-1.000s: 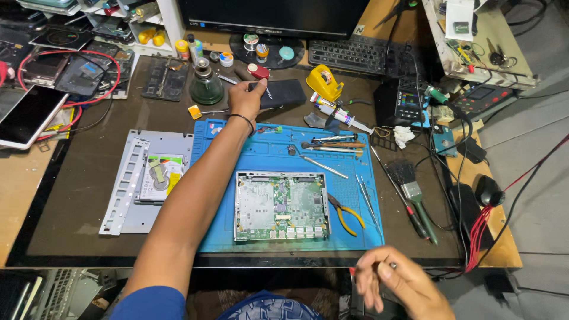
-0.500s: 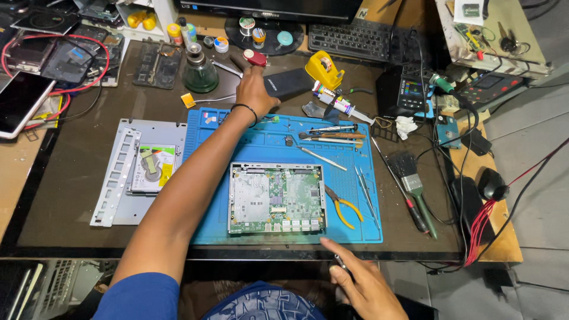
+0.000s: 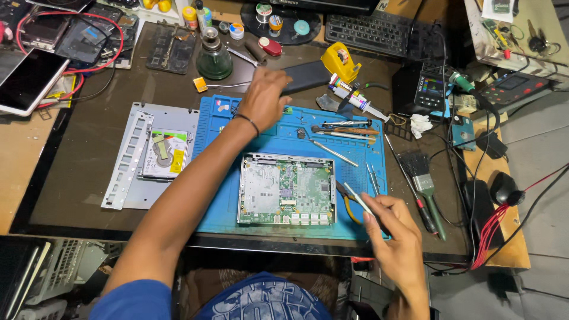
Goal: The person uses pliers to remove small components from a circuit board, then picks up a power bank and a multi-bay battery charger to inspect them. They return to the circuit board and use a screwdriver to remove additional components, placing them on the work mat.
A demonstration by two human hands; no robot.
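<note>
A small open computer board in a metal case (image 3: pixel 287 189) lies on a blue work mat (image 3: pixel 219 178). My left hand (image 3: pixel 264 98) reaches across the mat's far edge with its fingers curled, beside a flat black block (image 3: pixel 305 76). Whether it holds anything is hidden. My right hand (image 3: pixel 394 234) is at the mat's near right corner, just right of the board. It pinches a thin light metal tool (image 3: pixel 355 200) that points toward the board. Yellow-handled pliers (image 3: pixel 349 207) lie under that tool.
Left of the mat is a grey drive bracket with a hard drive (image 3: pixel 160 154). Screwdrivers and tweezers (image 3: pixel 338 133) lie on the mat's far right, with a brush (image 3: pixel 424 178) just off it. A green bottle (image 3: pixel 214 59), yellow tape dispenser (image 3: pixel 339 59), keyboard (image 3: pixel 379 26) and phone (image 3: pixel 26 80) crowd the back.
My left hand has drawn back from the small items at the rear to the mat's far edge. My right hand has risen from the table's front edge to the mat, holding the thin tool.
</note>
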